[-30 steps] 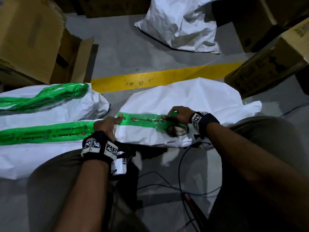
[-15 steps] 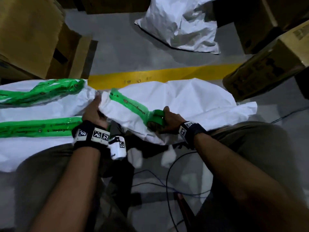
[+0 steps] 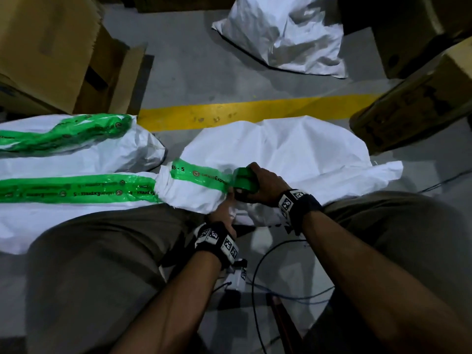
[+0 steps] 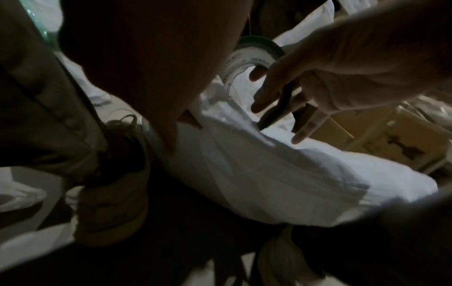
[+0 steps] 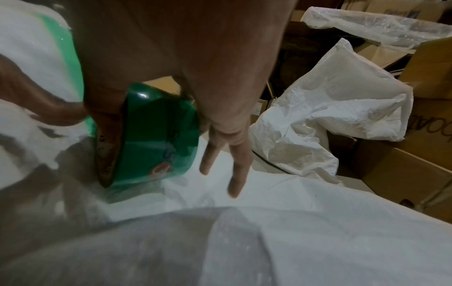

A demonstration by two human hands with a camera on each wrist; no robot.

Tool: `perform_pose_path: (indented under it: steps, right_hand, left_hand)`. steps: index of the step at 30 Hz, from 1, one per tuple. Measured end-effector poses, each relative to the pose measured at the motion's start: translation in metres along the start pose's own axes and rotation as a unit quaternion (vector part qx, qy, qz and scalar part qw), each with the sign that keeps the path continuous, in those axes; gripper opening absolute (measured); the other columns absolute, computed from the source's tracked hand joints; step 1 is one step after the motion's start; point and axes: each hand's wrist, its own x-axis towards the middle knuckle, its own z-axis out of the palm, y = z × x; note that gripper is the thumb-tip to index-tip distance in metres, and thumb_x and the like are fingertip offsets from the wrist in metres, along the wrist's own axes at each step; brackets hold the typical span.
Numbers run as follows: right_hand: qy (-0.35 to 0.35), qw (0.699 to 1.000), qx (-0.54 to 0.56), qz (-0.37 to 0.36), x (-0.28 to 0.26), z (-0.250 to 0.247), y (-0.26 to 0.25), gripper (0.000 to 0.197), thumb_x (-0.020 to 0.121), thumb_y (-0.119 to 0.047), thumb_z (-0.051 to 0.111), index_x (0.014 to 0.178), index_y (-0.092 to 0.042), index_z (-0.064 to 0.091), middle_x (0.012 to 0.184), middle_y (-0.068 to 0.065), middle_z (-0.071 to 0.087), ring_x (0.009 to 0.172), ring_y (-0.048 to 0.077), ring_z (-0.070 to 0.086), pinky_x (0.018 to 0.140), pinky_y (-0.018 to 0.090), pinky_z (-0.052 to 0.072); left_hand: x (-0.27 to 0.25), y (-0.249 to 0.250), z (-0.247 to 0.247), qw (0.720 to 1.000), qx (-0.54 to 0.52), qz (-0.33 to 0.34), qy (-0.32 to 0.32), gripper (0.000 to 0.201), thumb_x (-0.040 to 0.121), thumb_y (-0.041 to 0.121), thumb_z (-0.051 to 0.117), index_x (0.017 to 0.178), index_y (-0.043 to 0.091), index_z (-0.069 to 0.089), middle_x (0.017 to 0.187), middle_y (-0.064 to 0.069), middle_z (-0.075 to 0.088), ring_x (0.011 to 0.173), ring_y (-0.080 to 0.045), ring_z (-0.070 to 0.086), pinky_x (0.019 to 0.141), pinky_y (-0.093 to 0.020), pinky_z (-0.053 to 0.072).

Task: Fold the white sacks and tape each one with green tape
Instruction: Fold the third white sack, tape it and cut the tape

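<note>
Head view: my right hand [image 3: 264, 183] grips the green tape roll [image 3: 242, 180] on the folded white woven sack [image 3: 293, 159]; my left hand [image 3: 222, 213] holds its near edge. Two taped sacks [image 3: 76, 175] lie left, one crumpled sack [image 3: 286, 34] waits far. Left wrist view: the roll's core [image 4: 247, 58] shows. Right wrist view: fingers [image 5: 107, 135] curl through it.

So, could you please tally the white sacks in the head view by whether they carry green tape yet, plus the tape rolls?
Taped white sacks: 3, far left, near left, and the one being taped.
Untaped white sacks: 1, beyond the yellow line.
Green tape rolls: 1, held in the right hand.
Total: 5.
</note>
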Motion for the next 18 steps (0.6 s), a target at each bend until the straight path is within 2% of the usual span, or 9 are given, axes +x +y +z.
perform_pose_path:
  steps: [2, 5, 7, 9, 11, 12, 15, 16, 18]
  right_hand:
    - [0.022, 1.000, -0.014, -0.006, -0.001, -0.004, -0.004, 0.080, 0.071, -0.072, 0.070, 0.129, -0.028, 0.038, 0.120, 0.007, 0.062, 0.108, 0.032, 0.061, 0.087, 0.045, 0.048]
    - [0.045, 0.998, 0.024, -0.033, 0.004, -0.016, -0.016, 0.086, 0.063, -0.079, 0.062, 0.131, -0.029, 0.042, 0.119, 0.004, 0.065, 0.108, 0.030, 0.063, 0.089, 0.040, 0.048]
    - [0.057, 0.992, 0.061, -0.089, 0.009, -0.028, -0.023, 0.083, 0.069, -0.066, 0.066, 0.137, -0.025, 0.045, 0.124, 0.004, 0.065, 0.111, 0.028, 0.063, 0.089, 0.035, 0.049]
    - [0.070, 0.983, 0.095, -0.138, 0.011, -0.039, -0.028, 0.085, 0.073, -0.052, 0.074, 0.145, -0.023, 0.039, 0.127, 0.005, 0.064, 0.111, 0.026, 0.064, 0.093, 0.038, 0.051]
    - [0.068, 0.978, 0.123, -0.151, 0.010, -0.043, -0.030, 0.094, 0.076, -0.033, 0.083, 0.149, -0.023, 0.027, 0.111, 0.007, 0.068, 0.098, 0.024, 0.068, 0.089, 0.037, 0.054]
    - [0.066, 0.976, 0.134, -0.156, 0.008, -0.043, -0.031, 0.095, 0.077, -0.026, 0.084, 0.149, -0.024, 0.023, 0.105, 0.005, 0.068, 0.093, 0.021, 0.068, 0.087, 0.035, 0.055]
    - [0.059, 0.962, 0.176, -0.199, 0.002, -0.036, -0.037, 0.081, 0.084, -0.018, 0.080, 0.144, -0.024, 0.027, 0.134, -0.001, 0.053, 0.112, 0.008, 0.061, 0.093, 0.021, 0.052]
    - [0.055, 0.960, 0.180, -0.206, 0.002, -0.034, -0.039, 0.076, 0.086, -0.017, 0.078, 0.143, -0.025, 0.029, 0.140, -0.006, 0.046, 0.118, 0.003, 0.056, 0.095, 0.019, 0.049]
    - [0.056, 0.963, 0.188, -0.187, 0.002, -0.028, -0.038, 0.070, 0.088, -0.016, 0.075, 0.141, -0.026, 0.030, 0.141, -0.013, 0.041, 0.120, -0.002, 0.052, 0.096, 0.021, 0.046]
  left_hand:
    - [0.004, 0.015, -0.001, 0.997, 0.006, 0.050, 0.055, 0.049, 0.098, 0.054, 0.054, 0.118, 0.011, 0.062, 0.087, -0.005, 0.063, 0.075, -0.020, 0.058, 0.049, -0.020, 0.050]
    - [0.005, 0.027, -0.009, 0.985, 0.075, 0.094, 0.124, 0.060, 0.098, 0.065, 0.040, 0.107, 0.012, 0.067, 0.106, -0.016, 0.067, 0.091, -0.030, 0.060, 0.072, -0.029, 0.045]
    - [0.006, 0.035, -0.019, 0.981, 0.060, 0.105, 0.151, 0.062, 0.094, 0.066, 0.049, 0.112, 0.009, 0.068, 0.110, -0.013, 0.065, 0.094, -0.026, 0.059, 0.074, -0.027, 0.040]
    - [0.006, 0.055, -0.030, 0.982, 0.023, 0.127, 0.137, 0.056, 0.097, 0.057, 0.053, 0.114, 0.006, 0.066, 0.117, -0.010, 0.062, 0.102, -0.020, 0.056, 0.079, -0.022, 0.040]
    - [0.004, 0.078, -0.041, 0.976, 0.046, 0.147, 0.154, 0.059, 0.101, 0.055, 0.045, 0.103, 0.001, 0.069, 0.121, -0.021, 0.064, 0.114, -0.026, 0.058, 0.095, -0.026, 0.039]
    - [0.010, 0.084, -0.048, 0.968, 0.050, 0.158, 0.188, 0.064, 0.100, 0.057, 0.045, 0.106, -0.002, 0.068, 0.124, -0.027, 0.062, 0.116, -0.033, 0.059, 0.100, -0.032, 0.041]
    - [0.001, 0.096, -0.052, 0.972, 0.056, 0.145, 0.177, 0.064, 0.101, 0.050, 0.050, 0.134, -0.005, 0.055, 0.139, -0.030, 0.050, 0.125, -0.039, 0.053, 0.100, -0.035, 0.043]
    - [-0.002, 0.096, -0.050, 0.976, 0.041, 0.133, 0.166, 0.063, 0.101, 0.047, 0.053, 0.138, -0.003, 0.051, 0.141, -0.026, 0.050, 0.127, -0.037, 0.052, 0.097, -0.034, 0.043]
    - [-0.010, 0.091, -0.043, 0.974, 0.016, 0.144, 0.171, 0.080, 0.089, 0.061, 0.060, 0.135, -0.004, 0.054, 0.139, -0.021, 0.054, 0.126, -0.034, 0.055, 0.098, -0.035, 0.044]
